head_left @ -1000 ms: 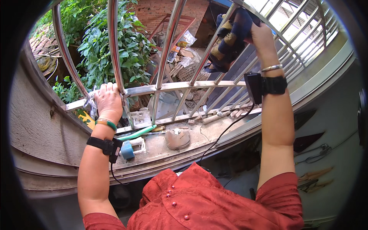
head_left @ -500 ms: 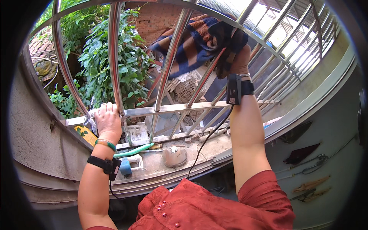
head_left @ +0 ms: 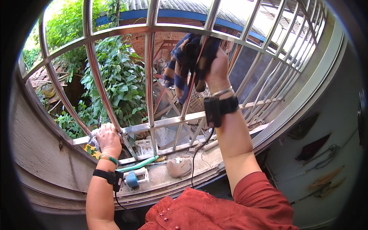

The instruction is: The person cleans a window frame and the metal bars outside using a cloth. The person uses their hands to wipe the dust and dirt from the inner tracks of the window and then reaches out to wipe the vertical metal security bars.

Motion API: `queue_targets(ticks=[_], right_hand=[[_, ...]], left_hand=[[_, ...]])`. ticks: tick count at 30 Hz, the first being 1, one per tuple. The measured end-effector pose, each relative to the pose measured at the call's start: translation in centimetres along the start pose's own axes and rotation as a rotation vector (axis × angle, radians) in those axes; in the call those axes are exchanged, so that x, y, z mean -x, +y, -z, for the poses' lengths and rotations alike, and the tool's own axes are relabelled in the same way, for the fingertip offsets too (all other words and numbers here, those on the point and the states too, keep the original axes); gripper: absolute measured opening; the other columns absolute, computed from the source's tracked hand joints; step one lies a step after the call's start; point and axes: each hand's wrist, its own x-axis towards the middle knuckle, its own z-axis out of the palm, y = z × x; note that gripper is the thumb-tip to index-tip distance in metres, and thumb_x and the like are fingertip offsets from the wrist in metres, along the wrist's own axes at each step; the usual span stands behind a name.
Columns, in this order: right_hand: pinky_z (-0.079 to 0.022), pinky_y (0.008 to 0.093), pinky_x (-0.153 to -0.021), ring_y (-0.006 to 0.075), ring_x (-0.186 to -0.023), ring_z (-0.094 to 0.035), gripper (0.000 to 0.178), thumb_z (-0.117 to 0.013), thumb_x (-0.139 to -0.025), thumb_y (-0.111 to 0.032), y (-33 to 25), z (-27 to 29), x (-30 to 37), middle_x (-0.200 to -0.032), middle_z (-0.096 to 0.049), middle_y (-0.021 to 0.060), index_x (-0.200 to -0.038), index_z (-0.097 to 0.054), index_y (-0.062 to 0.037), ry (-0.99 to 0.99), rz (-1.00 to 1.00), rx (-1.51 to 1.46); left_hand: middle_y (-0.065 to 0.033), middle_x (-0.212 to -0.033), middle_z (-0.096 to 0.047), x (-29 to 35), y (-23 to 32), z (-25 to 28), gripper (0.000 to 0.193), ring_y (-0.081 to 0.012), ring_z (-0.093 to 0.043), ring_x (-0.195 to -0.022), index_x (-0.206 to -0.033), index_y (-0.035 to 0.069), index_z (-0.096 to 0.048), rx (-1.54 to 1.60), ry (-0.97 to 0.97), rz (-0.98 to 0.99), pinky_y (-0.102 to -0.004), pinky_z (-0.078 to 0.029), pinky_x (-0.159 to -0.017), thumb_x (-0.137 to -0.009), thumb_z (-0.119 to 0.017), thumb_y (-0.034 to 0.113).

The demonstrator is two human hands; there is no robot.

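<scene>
My left hand [head_left: 108, 138] is closed over the lower horizontal rail [head_left: 168, 122] of a metal window grille, close to an upright bar. Beside its fingers, a crumpled greyish-white piece of material [head_left: 93, 138] is wrapped at the rail; whether I grip it too is unclear. Raised to the right, my right hand [head_left: 218, 72] grips a dark blue and brown checked cloth [head_left: 179, 65]. This cloth is bunched about a slanting upright bar [head_left: 189, 97], and part of it hangs beyond the grille. Cloth and bar hide most of my right fingertips.
Along the sill lie a green tube [head_left: 138, 164], a brownish rounded lump [head_left: 179, 168], a blue roll [head_left: 132, 180] and a white plastic frame [head_left: 142, 145]. A black cable [head_left: 193, 165] trails from my right wrist device. Leafy vines [head_left: 119, 76] grow outside.
My right hand has shifted left with the checked cloth, which spread wide before and now hangs narrower. The view has tilted upward. My left hand keeps its hold on the rail.
</scene>
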Motion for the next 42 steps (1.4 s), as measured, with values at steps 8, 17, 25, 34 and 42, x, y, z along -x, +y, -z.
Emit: queue_targets(ticks=[8,17,25,34,42], right_hand=[[-0.046,0.0369,-0.068,0.0306,-0.073,-0.059,0.032,-0.062,-0.074,-0.022,2.5,-0.6,-0.4,-0.081,-0.058,0.0167,-0.09,-0.051,0.0028,0.468,0.718,0.839],[-0.047,0.0314,-0.065,0.0232,-0.072,-0.06,0.034,-0.065,-0.072,-0.022,1.9,-0.7,-0.3,-0.081,-0.062,0.013,-0.09,-0.055,0.0047,0.29,0.551,0.69],[-0.046,0.0223,-0.063,0.0084,-0.073,-0.056,0.025,-0.059,-0.079,-0.021,1.0,2.6,-1.7,-0.083,-0.06,0.0021,-0.094,-0.058,-0.0009,-0.233,-0.215,-0.187],[-0.049,0.0251,-0.062,0.0142,-0.067,-0.058,0.027,-0.044,-0.086,-0.027,-0.3,0.9,-1.7,-0.079,-0.061,0.0048,-0.088,-0.058,-0.0035,-0.14,-0.328,-0.184],[-0.05,0.0278,-0.065,0.0177,-0.069,-0.061,0.03,-0.04,-0.09,-0.027,0.1,0.9,-1.7,-0.084,-0.063,0.0074,-0.094,-0.059,-0.0039,-0.047,-0.18,-0.199]], left_hand=[[-0.0045,-0.104,-0.049,-0.3,1.0,0.3,0.029,-0.0214,-0.042,-0.107,-0.101,0.009,-0.051,-0.037,-0.018,-0.01,-0.0377,-0.029,-0.088,-0.073,-0.051,0.015],[-0.0084,-0.109,-0.046,-0.3,0.0,-0.9,0.038,-0.0238,-0.039,-0.109,-0.104,0.006,-0.047,0.003,-0.097,0.016,-0.037,-0.027,-0.092,-0.068,-0.054,0.012],[-0.0052,-0.102,-0.05,-0.1,0.2,-1.0,0.025,-0.0214,-0.043,-0.104,-0.099,0.009,-0.052,-0.017,0.015,-0.001,-0.0366,-0.03,-0.088,-0.075,-0.049,0.015],[-0.0064,-0.103,-0.05,-0.1,0.1,-0.9,0.03,-0.0229,-0.043,-0.104,-0.101,0.009,-0.051,0.024,-0.023,0.031,-0.0382,-0.03,-0.089,-0.071,-0.052,0.014],[-0.0053,-0.1,-0.051,-0.3,0.7,-0.5,0.023,-0.0219,-0.044,-0.102,-0.099,0.011,-0.053,0.019,0.009,0.027,-0.0395,-0.03,-0.087,-0.076,-0.048,0.016]])
